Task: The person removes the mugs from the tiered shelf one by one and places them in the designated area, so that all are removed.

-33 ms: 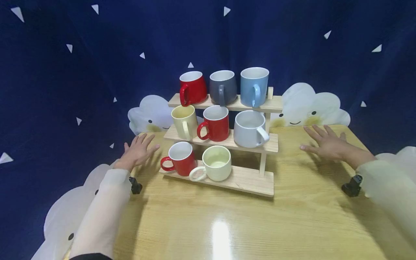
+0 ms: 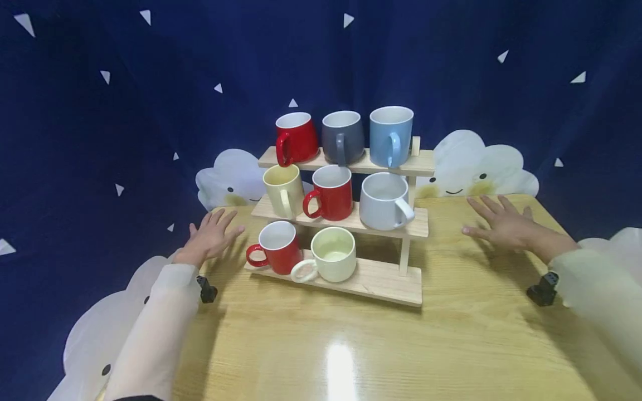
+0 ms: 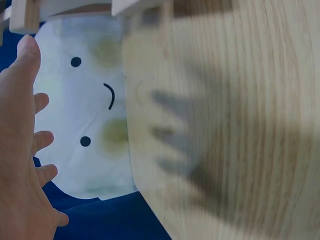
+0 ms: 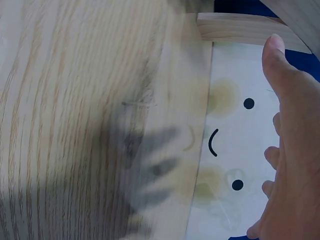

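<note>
To the left of a three-tier wooden shelf [image 2: 381,278], my left hand [image 2: 208,242] is held over the table with its fingers spread, holding nothing. My right hand [image 2: 511,225] is held the same way on the right side, apart from the shelf. The top tier carries a red mug [image 2: 303,142], a dark grey mug [image 2: 351,139] and a light blue mug [image 2: 378,142]. On the middle tier are a yellow mug [image 2: 276,192], a red mug [image 2: 338,200] and a white mug [image 2: 376,206]. A red mug [image 2: 286,253] and a cream mug [image 2: 338,262] share the bottom tier.
The shelf stands on a wooden table [image 2: 281,340]. Behind it hangs a dark blue cloth [image 2: 200,44] with white triangles and smiling clouds. A small black device [image 2: 207,289] is at the left wrist, another black device [image 2: 543,289] at the right.
The scene sits slightly lower in the head view. Both hands and the mugs keep their places.
</note>
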A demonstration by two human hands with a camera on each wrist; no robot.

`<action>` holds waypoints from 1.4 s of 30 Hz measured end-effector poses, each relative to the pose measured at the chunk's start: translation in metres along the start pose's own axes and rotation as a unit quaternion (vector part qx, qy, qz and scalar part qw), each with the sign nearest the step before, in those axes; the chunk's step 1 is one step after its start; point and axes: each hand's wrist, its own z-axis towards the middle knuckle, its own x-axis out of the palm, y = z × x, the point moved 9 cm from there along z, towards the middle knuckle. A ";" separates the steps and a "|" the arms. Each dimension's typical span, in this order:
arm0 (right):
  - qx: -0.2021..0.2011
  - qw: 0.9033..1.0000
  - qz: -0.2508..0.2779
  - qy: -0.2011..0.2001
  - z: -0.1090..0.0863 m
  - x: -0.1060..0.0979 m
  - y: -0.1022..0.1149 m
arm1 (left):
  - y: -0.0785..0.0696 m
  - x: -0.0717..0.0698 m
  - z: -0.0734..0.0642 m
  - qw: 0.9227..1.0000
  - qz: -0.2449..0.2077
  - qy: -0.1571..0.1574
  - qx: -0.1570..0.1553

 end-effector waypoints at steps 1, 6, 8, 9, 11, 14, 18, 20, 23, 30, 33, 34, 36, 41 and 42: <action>0.001 1.000 0.002 -0.001 0.000 0.000 0.000 | 0.000 0.001 0.000 1.000 0.001 0.000 0.001; 0.008 1.000 0.006 -0.005 -0.002 -0.001 -0.001 | -0.002 0.004 0.000 1.000 -0.001 -0.003 0.008; 0.009 1.000 0.009 -0.008 -0.002 -0.004 -0.001 | -0.003 0.003 0.000 1.000 -0.005 -0.008 0.012; 0.010 1.000 0.011 -0.009 -0.002 -0.005 -0.001 | -0.004 0.002 0.001 1.000 -0.006 -0.012 0.015; 0.008 1.000 0.015 -0.013 -0.003 -0.009 0.001 | -0.005 0.001 0.002 1.000 -0.010 -0.016 0.019; 0.003 1.000 0.021 -0.019 -0.003 -0.012 0.005 | -0.005 0.002 0.002 0.999 -0.014 -0.019 0.025; -0.005 0.999 0.021 -0.028 -0.004 -0.012 0.012 | -0.006 0.003 0.002 0.999 -0.020 -0.030 0.035; -0.011 0.999 0.018 -0.036 -0.006 -0.011 0.017 | -0.007 0.004 0.002 0.998 -0.023 -0.035 0.040; -0.031 0.998 0.009 -0.060 -0.010 -0.011 0.028 | -0.009 0.002 0.000 0.997 -0.028 -0.046 0.046; -0.063 0.991 0.023 -0.112 -0.025 -0.012 0.056 | -0.019 -0.009 -0.008 0.990 -0.039 -0.108 0.087; -0.065 0.989 0.032 -0.126 -0.029 -0.011 0.072 | -0.022 -0.010 -0.009 0.987 -0.047 -0.119 0.102; -0.066 0.989 0.033 -0.130 -0.030 -0.011 0.078 | -0.023 -0.010 -0.009 0.986 -0.049 -0.121 0.104; -0.066 0.988 0.030 -0.137 -0.033 -0.008 0.089 | -0.024 -0.009 -0.010 0.985 -0.054 -0.123 0.106; -0.077 0.986 0.034 -0.146 -0.040 0.004 0.117 | -0.032 -0.012 -0.009 0.983 -0.074 -0.132 0.108; -0.081 0.985 0.035 -0.146 -0.041 0.007 0.121 | -0.034 -0.013 -0.009 0.982 -0.080 -0.135 0.108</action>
